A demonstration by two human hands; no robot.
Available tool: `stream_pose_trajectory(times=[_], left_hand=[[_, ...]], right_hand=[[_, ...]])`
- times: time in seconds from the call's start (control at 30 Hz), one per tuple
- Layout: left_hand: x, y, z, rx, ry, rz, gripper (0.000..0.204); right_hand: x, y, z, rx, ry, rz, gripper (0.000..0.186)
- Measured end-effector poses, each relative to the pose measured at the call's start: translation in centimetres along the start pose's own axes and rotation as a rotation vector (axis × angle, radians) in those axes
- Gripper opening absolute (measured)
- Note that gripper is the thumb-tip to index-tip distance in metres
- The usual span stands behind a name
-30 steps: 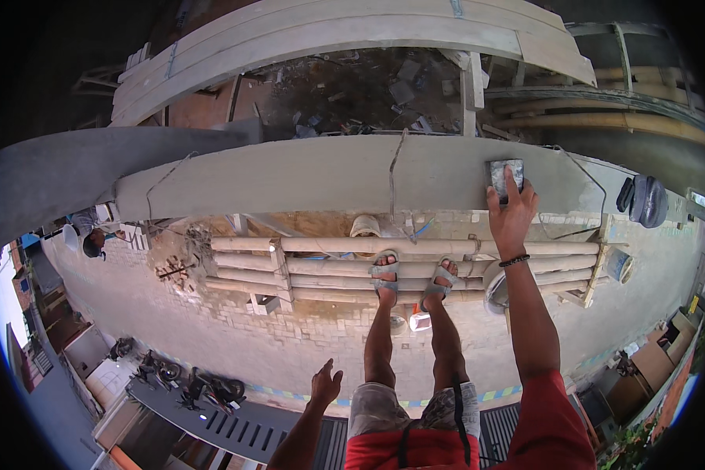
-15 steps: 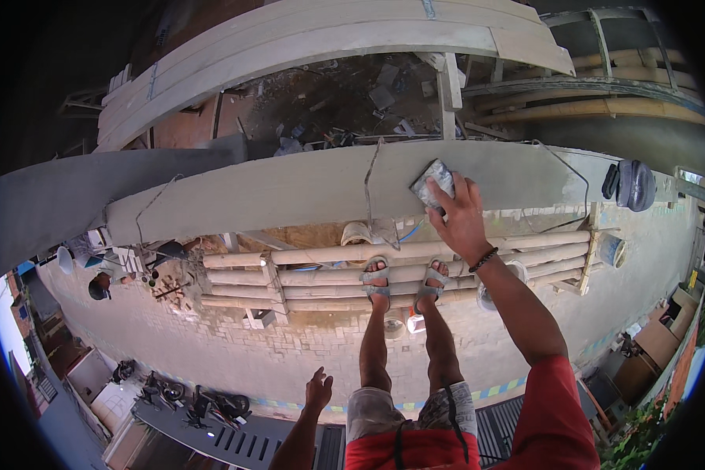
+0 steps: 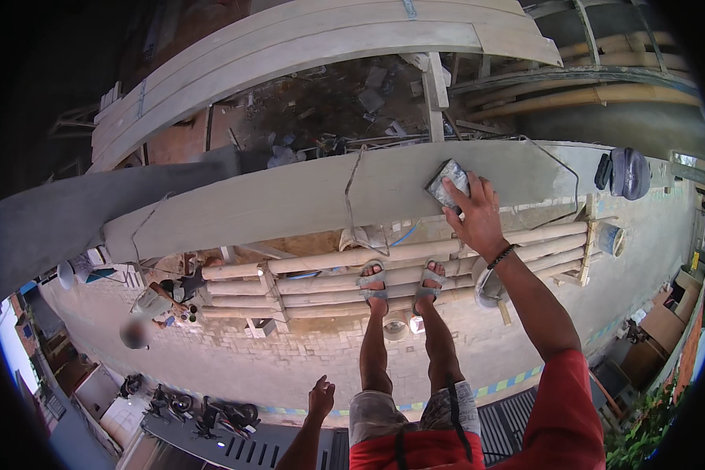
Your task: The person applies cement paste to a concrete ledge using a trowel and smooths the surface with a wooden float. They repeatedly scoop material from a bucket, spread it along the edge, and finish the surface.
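Observation:
My right hand [image 3: 478, 215] is closed on a mottled grey-and-white foam block [image 3: 449, 186], pressing its flat side against the smooth grey concrete beam [image 3: 290, 189] in front of me. The block's far underside is hidden. Low on my left side hangs my left hand [image 3: 321, 397], its fingers apart and nothing in them. Bent metal rods [image 3: 352, 192] hook over the beam to the left and right of the block. Farther right along the beam rest a dark grey rounded object [image 3: 629, 174] and a small black piece.
I stand in sandals on bamboo poles [image 3: 329, 278] tied as a scaffold, high above a paved ground [image 3: 227, 364]. Buckets [image 3: 609, 239] stand around below. A co-worker [image 3: 153, 309] is down at the left. Pale boards [image 3: 290, 66] run beyond the beam; motorcycles [image 3: 223, 415] are parked behind.
My right hand has slid the foam block a little to the right along the beam. My left hand stays low. The co-worker at the lower left has come more into view.

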State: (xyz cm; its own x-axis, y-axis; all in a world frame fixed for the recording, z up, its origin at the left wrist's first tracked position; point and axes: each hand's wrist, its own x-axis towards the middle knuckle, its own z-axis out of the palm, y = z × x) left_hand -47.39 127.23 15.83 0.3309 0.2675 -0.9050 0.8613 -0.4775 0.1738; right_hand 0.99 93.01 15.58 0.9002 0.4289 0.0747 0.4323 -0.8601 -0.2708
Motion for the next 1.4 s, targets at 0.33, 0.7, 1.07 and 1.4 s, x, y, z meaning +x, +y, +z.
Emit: stream_pose_trajectory(times=[0.33,0.7,1.07,1.4], left_hand=[[-0.2,-0.1,0.7,-0.064,0.024,-0.030,0.052],[-1.0,0.2,1.6,-0.107,0.022,-0.069,0.052],[-1.2,0.1,1.2,-0.184,0.018,-0.106,0.051],[-3.1,-3.5,1.1,-0.097,0.028,-0.172,0.049]], right_hand=[[2.5,-1.5,1.5,0.095,0.013,-0.059,0.055],[5.0,-3.3,2.0,0.085,0.005,-0.158,0.055],[1.2,-6.4,2.6,0.113,0.001,-0.029,0.055],[2.7,-1.2,3.1,-0.027,0.078,0.219,0.052]])
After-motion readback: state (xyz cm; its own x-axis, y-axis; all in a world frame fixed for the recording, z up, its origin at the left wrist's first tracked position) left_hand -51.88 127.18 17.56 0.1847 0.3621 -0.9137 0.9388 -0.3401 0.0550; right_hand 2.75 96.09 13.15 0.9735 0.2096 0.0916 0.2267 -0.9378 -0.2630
